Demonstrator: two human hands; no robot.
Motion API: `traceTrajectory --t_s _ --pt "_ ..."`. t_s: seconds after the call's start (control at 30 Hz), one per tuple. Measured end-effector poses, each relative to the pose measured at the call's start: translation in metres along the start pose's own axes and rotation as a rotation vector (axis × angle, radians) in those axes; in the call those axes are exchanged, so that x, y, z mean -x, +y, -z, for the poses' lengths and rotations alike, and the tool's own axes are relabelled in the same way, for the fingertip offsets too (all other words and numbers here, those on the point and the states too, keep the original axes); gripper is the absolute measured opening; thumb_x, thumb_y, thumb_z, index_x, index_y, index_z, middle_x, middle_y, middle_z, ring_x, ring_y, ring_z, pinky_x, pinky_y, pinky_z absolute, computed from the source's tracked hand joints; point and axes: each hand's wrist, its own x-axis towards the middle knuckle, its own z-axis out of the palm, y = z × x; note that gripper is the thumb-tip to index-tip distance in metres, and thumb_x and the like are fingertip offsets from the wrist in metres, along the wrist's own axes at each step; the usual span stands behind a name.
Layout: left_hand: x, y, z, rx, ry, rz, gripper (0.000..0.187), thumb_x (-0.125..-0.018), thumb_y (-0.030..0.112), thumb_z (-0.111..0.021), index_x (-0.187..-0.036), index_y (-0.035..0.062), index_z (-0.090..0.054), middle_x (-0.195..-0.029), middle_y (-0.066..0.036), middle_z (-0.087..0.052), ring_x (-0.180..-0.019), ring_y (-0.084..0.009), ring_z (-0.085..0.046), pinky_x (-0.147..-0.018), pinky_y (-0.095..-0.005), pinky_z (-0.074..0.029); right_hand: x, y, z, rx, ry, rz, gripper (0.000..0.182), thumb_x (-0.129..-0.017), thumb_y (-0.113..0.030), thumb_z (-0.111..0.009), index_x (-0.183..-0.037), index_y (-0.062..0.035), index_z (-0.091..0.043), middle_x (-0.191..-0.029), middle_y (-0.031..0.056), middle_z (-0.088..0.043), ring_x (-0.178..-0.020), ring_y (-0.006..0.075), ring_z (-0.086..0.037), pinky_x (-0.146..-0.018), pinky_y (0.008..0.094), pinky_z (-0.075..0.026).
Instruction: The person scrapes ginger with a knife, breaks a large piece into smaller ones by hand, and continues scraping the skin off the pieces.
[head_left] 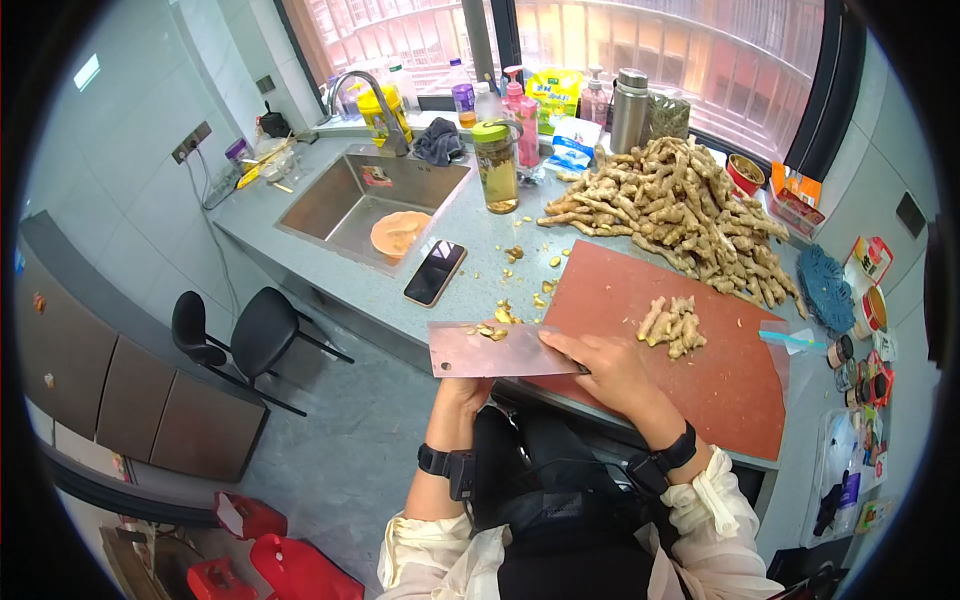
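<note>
My right hand [607,372] is closed around the handle of a cleaver [475,355], with the index finger stretched along the blade. The broad blade lies flat past the counter's front edge, and a few ginger slices [488,331] rest on it. Below the blade is my left hand [464,391]; its fingers are hidden behind the metal. A red-brown cutting board [620,290] reaches to the right of the cleaver, with a small cluster of ginger pieces [672,327] on it. More ginger scraps [506,313] lie on the counter just beyond the blade.
A large heap of ginger root [690,205] rises behind the board. A phone [436,273] lies left of it, near the sink [335,215], which holds an orange bowl [400,234]. A green-lidded bottle [495,170] stands behind. Jars [845,375] line the right side.
</note>
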Motion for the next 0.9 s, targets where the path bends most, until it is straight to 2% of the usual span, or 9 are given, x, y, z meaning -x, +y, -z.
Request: traceTrajectory --t_s 0.1,0.3,0.4,0.47,0.6,0.7,0.77,0.8,0.9 --pt "-0.006 0.005 -0.001 -0.015 0.007 -0.023 0.036 -0.092 0.023 -0.062 -0.122 0.0037 -0.056 -0.117 -0.010 -0.064 -0.105 -0.0217 -0.063 -0.091 -0.0382 -0.052 -0.007 0.002 -0.002 0.027 0.017 0.034 0.047 -0.078 -0.014 -0.070 -0.123 -0.0236 -0.064 -0.066 0.0069 -0.056 -0.063 0.0260 -0.062 -0.057 0.0392 -0.050" --pt "-0.001 0.010 -0.001 -0.026 0.055 -0.005 0.033 -0.094 0.023 -0.059 -0.120 0.0035 -0.058 -0.112 -0.010 -0.066 -0.099 -0.0204 -0.065 -0.083 -0.0348 -0.055 -0.005 0.001 -0.006 -0.009 0.037 0.024 0.046 -0.077 -0.015 -0.072 -0.121 -0.0241 -0.066 -0.065 0.0071 -0.056 -0.062 0.0262 -0.062 -0.056 0.0394 -0.049" --pt "-0.009 0.006 0.012 -0.005 0.039 0.003 0.032 -0.093 0.022 -0.060 -0.118 0.0030 -0.058 -0.109 -0.010 -0.066 -0.094 -0.0196 -0.066 -0.080 -0.0325 -0.056 -0.005 0.002 -0.007 -0.025 0.021 0.025 0.046 -0.077 -0.015 -0.072 -0.122 -0.0245 -0.066 -0.066 0.0071 -0.056 -0.062 0.0262 -0.062 -0.056 0.0392 -0.049" --pt "-0.012 0.005 0.018 0.052 -0.046 0.031 0.029 -0.093 0.021 -0.060 -0.116 0.0030 -0.059 -0.106 -0.009 -0.067 -0.092 -0.0187 -0.066 -0.080 -0.0320 -0.056 -0.005 0.002 -0.008 -0.032 0.026 0.027 0.046 -0.077 -0.015 -0.072 -0.122 -0.0248 -0.065 -0.066 0.0071 -0.057 -0.062 0.0263 -0.062 -0.056 0.0395 -0.049" --pt "-0.008 0.010 0.010 0.028 -0.027 0.040 0.029 -0.091 0.022 -0.061 -0.114 0.0038 -0.059 -0.105 -0.008 -0.066 -0.090 -0.0177 -0.066 -0.080 -0.0316 -0.056 -0.006 0.004 -0.009 -0.042 0.025 0.030 0.047 -0.077 -0.016 -0.072 -0.122 -0.0245 -0.065 -0.067 0.0068 -0.057 -0.063 0.0263 -0.062 -0.057 0.0398 -0.050" --pt "0.003 0.019 -0.003 0.010 0.012 0.014 0.031 -0.088 0.017 -0.066 -0.114 0.0021 -0.059 -0.102 -0.008 -0.065 -0.089 -0.0156 -0.066 -0.081 -0.0315 -0.056 -0.004 0.010 -0.007 -0.063 -0.044 -0.008 0.050 -0.076 -0.010 -0.070 -0.124 -0.0232 -0.064 -0.074 0.0084 -0.061 -0.068 0.0278 -0.064 -0.062 0.0398 -0.052" --pt "0.007 0.030 -0.006 -0.093 -0.239 0.041 0.028 -0.087 0.013 -0.062 -0.111 -0.0004 -0.058 -0.099 -0.009 -0.065 -0.086 -0.0163 -0.066 -0.081 -0.0320 -0.055 0.000 0.025 -0.009 -0.079 -0.016 -0.136 0.057 -0.075 -0.004 -0.067 -0.128 -0.0223 -0.061 -0.086 0.0108 -0.065 -0.078 0.0298 -0.065 -0.069 0.0393 -0.053" --pt "0.008 0.034 -0.011 -0.063 -0.228 0.076 0.028 -0.086 0.008 -0.060 -0.111 -0.0035 -0.057 -0.098 -0.010 -0.064 -0.086 -0.0161 -0.065 -0.083 -0.0327 -0.055 0.001 0.030 -0.007 -0.073 -0.052 -0.187 0.064 -0.072 0.001 -0.064 -0.131 -0.0223 -0.058 -0.095 0.0126 -0.067 -0.085 0.0313 -0.066 -0.074 0.0392 -0.054" --pt "0.000 0.030 -0.001 -0.098 -0.172 0.078 0.027 -0.089 0.011 -0.060 -0.112 -0.0020 -0.057 -0.104 -0.010 -0.065 -0.091 -0.0171 -0.065 -0.085 -0.0323 -0.054 0.002 0.026 -0.010 -0.177 -0.012 -0.152 0.065 -0.071 0.001 -0.066 -0.131 -0.0222 -0.059 -0.098 0.0127 -0.068 -0.087 0.0317 -0.066 -0.075 0.0394 -0.054"
